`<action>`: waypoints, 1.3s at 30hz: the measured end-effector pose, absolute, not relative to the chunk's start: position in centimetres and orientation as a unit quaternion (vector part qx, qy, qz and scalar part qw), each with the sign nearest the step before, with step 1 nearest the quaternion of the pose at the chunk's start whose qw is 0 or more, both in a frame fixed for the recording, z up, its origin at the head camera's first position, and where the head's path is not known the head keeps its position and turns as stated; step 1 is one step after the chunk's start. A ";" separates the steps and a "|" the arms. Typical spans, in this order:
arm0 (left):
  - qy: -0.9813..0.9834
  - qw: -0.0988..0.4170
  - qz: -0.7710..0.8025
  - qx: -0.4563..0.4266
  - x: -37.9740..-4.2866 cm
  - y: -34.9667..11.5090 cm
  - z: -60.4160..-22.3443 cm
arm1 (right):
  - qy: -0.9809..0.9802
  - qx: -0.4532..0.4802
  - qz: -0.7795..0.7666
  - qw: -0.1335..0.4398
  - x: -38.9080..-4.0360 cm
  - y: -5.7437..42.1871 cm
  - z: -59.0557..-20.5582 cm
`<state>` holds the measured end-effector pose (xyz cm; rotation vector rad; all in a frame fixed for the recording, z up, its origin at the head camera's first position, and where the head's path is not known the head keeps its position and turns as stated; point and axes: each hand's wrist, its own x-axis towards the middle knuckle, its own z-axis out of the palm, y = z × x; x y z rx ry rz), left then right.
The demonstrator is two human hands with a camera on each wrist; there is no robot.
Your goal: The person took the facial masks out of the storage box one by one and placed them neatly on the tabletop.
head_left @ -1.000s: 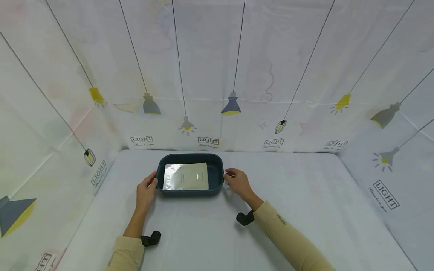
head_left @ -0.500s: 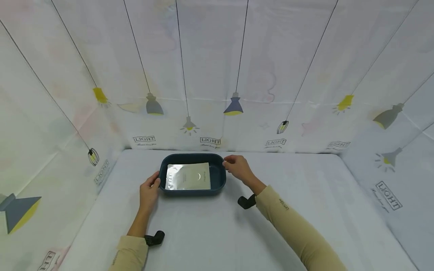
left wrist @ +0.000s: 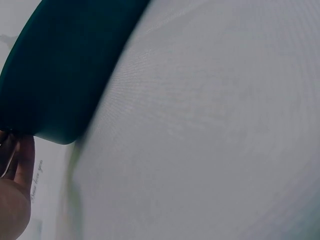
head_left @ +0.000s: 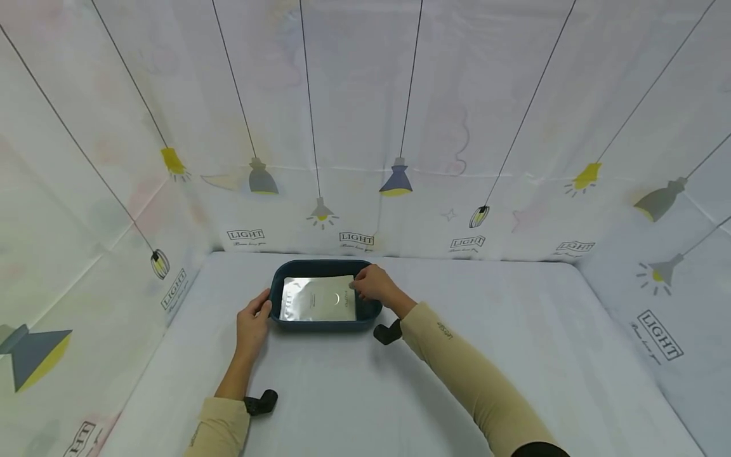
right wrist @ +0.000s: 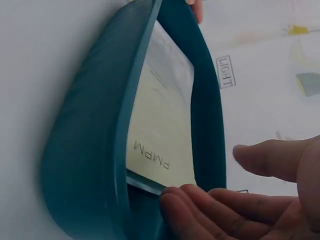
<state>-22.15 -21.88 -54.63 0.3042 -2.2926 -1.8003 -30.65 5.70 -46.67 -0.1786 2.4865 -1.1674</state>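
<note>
Glossy cream rectangular foil sachet: likely light, bendy, slippery; best pinched at three o'clock, beside the thumb-spread right hand; straight-fingered left hand touches the teal oblong plastic box at nine.

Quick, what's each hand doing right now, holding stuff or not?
Left hand: open, touching one end of the teal tray.
Right hand: open, holding nothing, near the PMPM packet.

A pale far wall meets a left wall and a right wall, all printed with hanging lamps in yellow, grey and blue on thin dark cords. Framed LIGHT labels run along the lower part, and faint pastel patches and creases mark the walls. Below spreads a flat white surface, its far right corner rounded, softly lit
</note>
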 end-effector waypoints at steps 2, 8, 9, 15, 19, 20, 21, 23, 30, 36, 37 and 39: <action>-0.776 0.108 -0.613 0.101 -22.1 -21.8 -54.6 | 0.898 -0.071 -0.387 0.198 -30.6 5.1 -46.9; -0.782 0.117 -0.603 0.102 -22.2 -21.9 -55.0 | 0.922 -0.048 -0.327 0.200 -30.2 3.8 -47.5; -0.784 0.119 -0.601 0.101 -22.3 -21.9 -55.0 | 0.925 -0.042 -0.323 0.198 -30.1 3.6 -47.6; -0.787 0.130 -0.595 0.101 -22.4 -22.1 -55.2 | 0.942 -0.049 -0.291 0.159 -30.0 2.7 -48.4; -0.785 0.135 -0.596 0.098 -22.4 -22.0 -55.1 | 0.942 -0.048 -0.306 0.126 -29.8 2.4 -48.9; -0.786 0.136 -0.595 0.097 -22.4 -22.0 -55.1 | 0.940 -0.040 -0.317 0.120 -29.8 2.4 -49.0; -0.786 0.136 -0.595 0.097 -22.4 -22.0 -55.1 | 0.937 -0.034 -0.329 0.115 -29.7 2.3 -49.1; -0.786 0.138 -0.595 0.099 -22.3 -21.9 -55.0 | 0.928 -0.019 -0.355 0.108 -29.6 2.3 -49.3; -0.796 0.132 -0.584 0.093 -22.4 -22.1 -54.9 | 0.900 -0.005 -0.427 0.087 -29.0 2.0 -49.2; -0.794 0.111 -0.591 0.086 -22.3 -22.4 -54.5 | 0.884 0.011 -0.462 0.072 -28.6 1.5 -49.0; -0.794 0.110 -0.591 0.087 -22.3 -22.4 -54.5 | 0.880 0.015 -0.469 0.068 -28.6 1.5 -49.1; -0.794 0.112 -0.591 0.089 -22.3 -22.4 -54.6 | 0.871 0.026 -0.487 0.065 -28.6 1.5 -49.3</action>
